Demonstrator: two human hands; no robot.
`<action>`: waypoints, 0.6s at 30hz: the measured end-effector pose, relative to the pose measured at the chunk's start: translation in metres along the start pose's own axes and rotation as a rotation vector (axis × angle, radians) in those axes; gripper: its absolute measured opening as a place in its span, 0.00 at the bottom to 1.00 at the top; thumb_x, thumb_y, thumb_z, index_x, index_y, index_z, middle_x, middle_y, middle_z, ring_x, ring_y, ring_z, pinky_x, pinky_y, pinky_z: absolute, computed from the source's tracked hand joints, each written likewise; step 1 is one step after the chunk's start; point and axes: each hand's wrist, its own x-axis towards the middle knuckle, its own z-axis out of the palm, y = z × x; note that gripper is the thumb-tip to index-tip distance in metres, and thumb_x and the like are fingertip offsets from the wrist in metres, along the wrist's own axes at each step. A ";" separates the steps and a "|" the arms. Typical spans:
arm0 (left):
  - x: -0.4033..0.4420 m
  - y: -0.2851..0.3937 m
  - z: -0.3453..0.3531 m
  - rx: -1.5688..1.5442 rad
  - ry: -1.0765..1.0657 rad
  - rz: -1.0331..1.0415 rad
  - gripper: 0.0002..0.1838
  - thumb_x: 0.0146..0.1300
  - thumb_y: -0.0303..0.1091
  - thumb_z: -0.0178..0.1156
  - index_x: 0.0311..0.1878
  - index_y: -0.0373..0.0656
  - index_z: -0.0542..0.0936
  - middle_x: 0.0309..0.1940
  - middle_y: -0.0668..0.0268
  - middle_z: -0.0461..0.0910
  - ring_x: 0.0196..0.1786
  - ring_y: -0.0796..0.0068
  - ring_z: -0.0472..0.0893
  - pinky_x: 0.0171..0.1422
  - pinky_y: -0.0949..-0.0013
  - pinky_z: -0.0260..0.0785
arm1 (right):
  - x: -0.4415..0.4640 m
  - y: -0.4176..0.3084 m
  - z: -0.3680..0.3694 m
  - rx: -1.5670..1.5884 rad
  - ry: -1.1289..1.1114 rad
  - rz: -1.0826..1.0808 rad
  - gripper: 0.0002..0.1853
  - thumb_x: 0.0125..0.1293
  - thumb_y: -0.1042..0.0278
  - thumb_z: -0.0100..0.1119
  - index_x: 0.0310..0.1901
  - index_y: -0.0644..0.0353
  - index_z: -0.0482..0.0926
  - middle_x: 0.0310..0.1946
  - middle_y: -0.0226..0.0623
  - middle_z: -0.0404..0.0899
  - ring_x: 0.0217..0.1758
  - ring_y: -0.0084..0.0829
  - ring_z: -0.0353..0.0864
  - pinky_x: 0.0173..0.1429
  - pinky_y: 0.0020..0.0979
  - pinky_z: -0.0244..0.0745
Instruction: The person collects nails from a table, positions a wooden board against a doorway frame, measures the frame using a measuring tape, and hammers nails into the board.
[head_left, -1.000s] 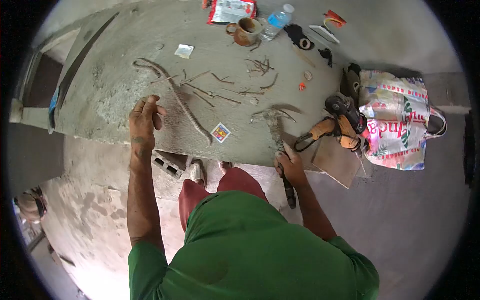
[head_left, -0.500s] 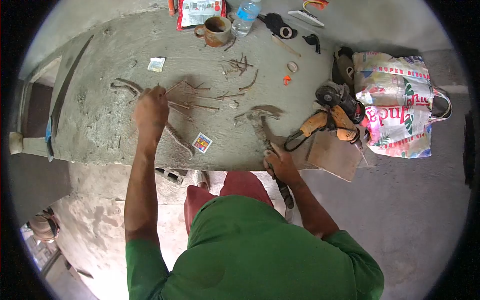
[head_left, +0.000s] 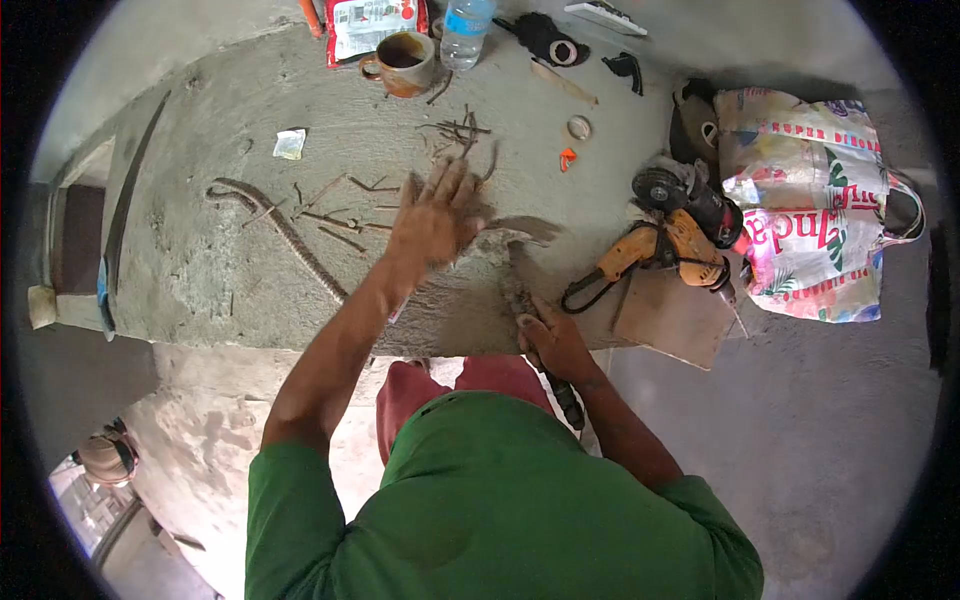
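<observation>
Fingers of the right hand wrap the handle of a hammer at the near edge of the counter. Farther in, the left hand is over thin brown sticks, fingers extended, slightly parted; whether they touch is unclear. Beyond stand a mug and bottle.

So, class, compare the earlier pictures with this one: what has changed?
The left hand has moved to the right, from left of the ridged rod to over the loose sticks; its fingers, curled at first, are now spread. Whether it touches them is unclear. The camera's view has shifted slightly. The right hand still holds the hammer; mug and bottle stand as before.
</observation>
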 end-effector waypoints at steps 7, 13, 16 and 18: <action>-0.058 0.004 -0.004 -0.082 0.036 0.072 0.27 0.73 0.43 0.53 0.72 0.44 0.68 0.77 0.60 0.62 0.80 0.59 0.58 0.81 0.44 0.46 | 0.002 -0.037 -0.013 0.176 -0.086 0.209 0.22 0.77 0.60 0.50 0.62 0.71 0.69 0.25 0.30 0.76 0.22 0.19 0.71 0.29 0.27 0.70; -0.030 -0.024 -0.014 -0.277 0.243 0.030 0.08 0.61 0.27 0.58 0.42 0.39 0.82 0.45 0.55 0.82 0.49 0.48 0.80 0.54 0.52 0.73 | -0.001 -0.019 -0.007 -0.030 -0.082 0.052 0.27 0.77 0.61 0.50 0.69 0.72 0.64 0.26 0.30 0.77 0.23 0.20 0.72 0.30 0.26 0.70; 0.009 -0.029 -0.023 -0.229 0.340 -0.058 0.11 0.60 0.27 0.59 0.45 0.40 0.82 0.43 0.56 0.82 0.46 0.50 0.81 0.53 0.54 0.74 | 0.001 -0.029 -0.007 0.146 -0.058 0.194 0.26 0.76 0.63 0.50 0.68 0.73 0.65 0.26 0.31 0.77 0.21 0.19 0.72 0.27 0.26 0.69; 0.034 -0.031 -0.018 -0.172 0.359 -0.093 0.14 0.62 0.29 0.59 0.51 0.41 0.84 0.45 0.57 0.84 0.50 0.54 0.82 0.56 0.57 0.75 | 0.001 -0.019 -0.003 0.130 -0.033 0.071 0.20 0.75 0.65 0.50 0.61 0.70 0.70 0.24 0.30 0.75 0.18 0.19 0.69 0.23 0.26 0.65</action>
